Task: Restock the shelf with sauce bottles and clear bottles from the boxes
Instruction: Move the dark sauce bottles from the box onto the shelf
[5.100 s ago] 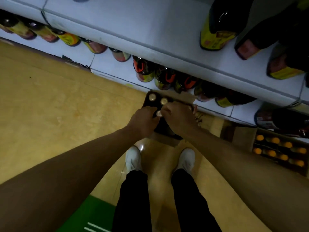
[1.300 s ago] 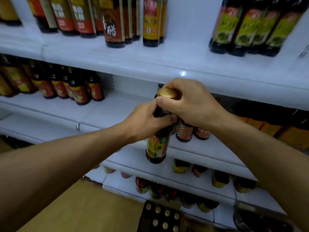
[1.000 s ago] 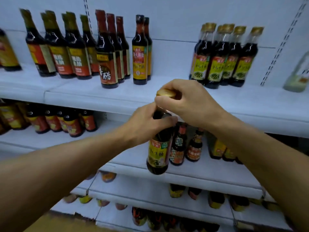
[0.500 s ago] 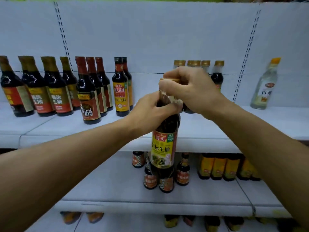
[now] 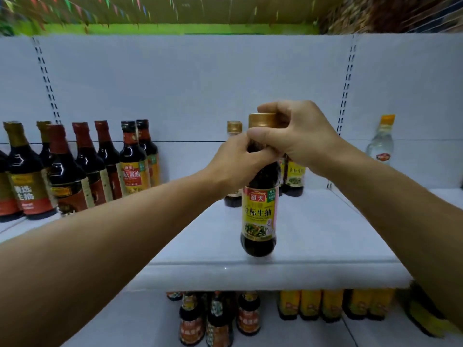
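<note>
Dim, cool, even indoor light; source out of view. White shelf (image 5: 313,221) reads bluish-grey, no hard shadows on it. Small glare highlights on dark bottles at left (image 5: 62,171). Bunting strip along top (image 5: 100,6) smeared by motion blur; top-right corner streaked. Wide-angle distortion: forearms balloon at lower corners, slotted uprights (image 5: 46,78) lean inward. Label of held sauce bottle (image 5: 259,214) fairly sharp; lower-shelf bottles (image 5: 218,319) soft, murky. Clear bottle (image 5: 380,141) at right hazy.
</note>
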